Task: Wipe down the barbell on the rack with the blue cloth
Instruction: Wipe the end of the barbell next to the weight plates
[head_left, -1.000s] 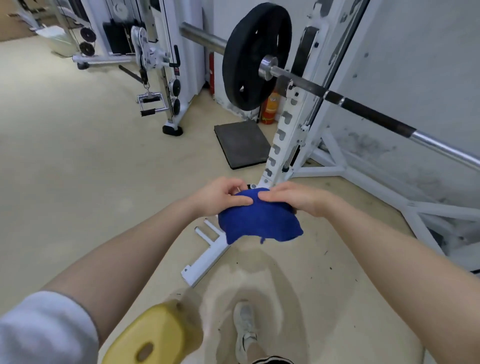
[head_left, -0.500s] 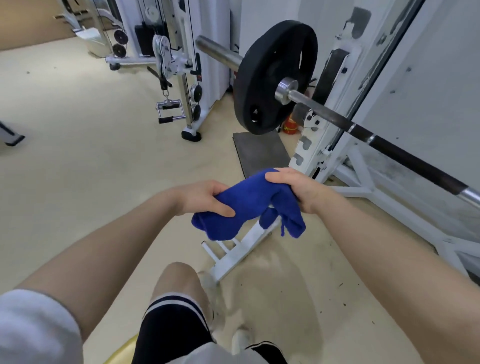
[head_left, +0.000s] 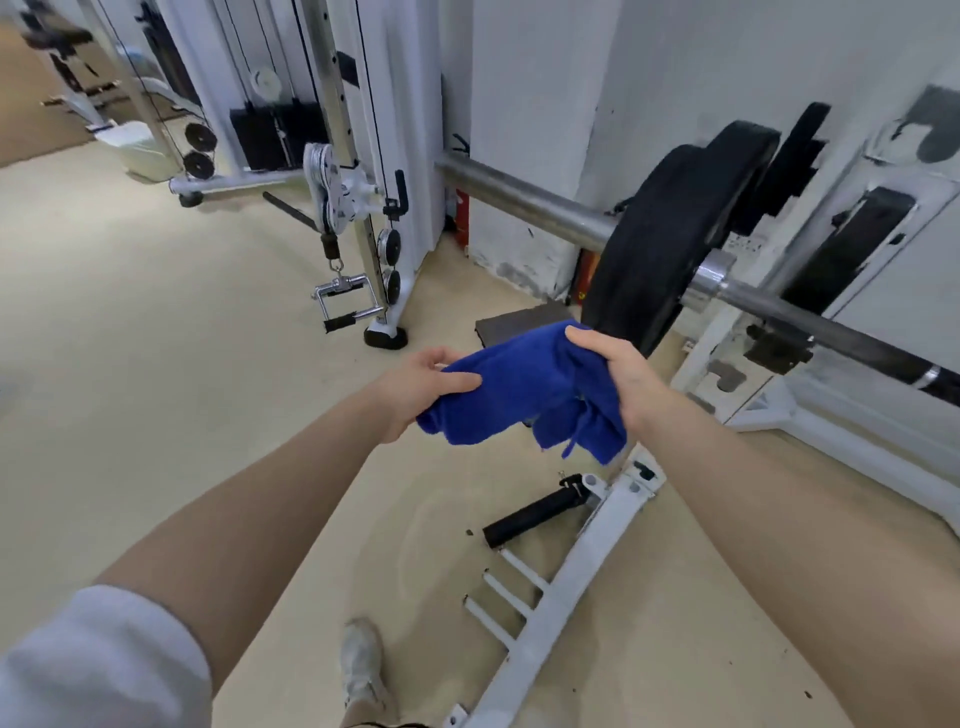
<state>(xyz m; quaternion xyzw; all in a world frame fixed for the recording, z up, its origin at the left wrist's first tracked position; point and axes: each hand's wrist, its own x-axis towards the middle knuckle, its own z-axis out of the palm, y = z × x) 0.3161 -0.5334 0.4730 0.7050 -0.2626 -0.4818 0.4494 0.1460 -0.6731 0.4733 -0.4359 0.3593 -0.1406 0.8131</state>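
Both hands have come up and forward since the earlier frames, cloth now spread wider between them and nearer the weight plate; the knee and dark shorts seen half a second ago are gone from view. Left hand (head_left: 423, 382) pinches the left end of the blue cloth (head_left: 524, 389), thumb on top, fingers curled under, so that grip is closed on fabric. Right hand (head_left: 610, 371) grips the cloth's right end from above, fingers wrapped over the bunched edge, also closed on it. Cloth hangs slack between the two hands, a loose corner drooping below the right hand. It sits just in front of and below the weight plate (head_left: 670, 244), not touching it as far as shows. Barbell (head_left: 810, 322) rests on the rack (head_left: 852, 218), running from upper left behind the plate down to the right edge; its bare sleeve (head_left: 524, 202) sticks out left of the plate. Cloth is apart from the bar. Below the cloth, a white rack foot (head_left: 566, 587) lies on the floor (head_left: 130, 364) with a black roller handle (head_left: 530, 514) beside it. Dark mat (head_left: 519, 319) on the floor just behind the cloth, left of the plate. Cable machine (head_left: 343, 182) with a hanging stirrup handle (head_left: 345, 301) stands well left of the plate. White sleeve (head_left: 93, 660) at lower left, one shoe (head_left: 361, 665) on the floor below the cloth.
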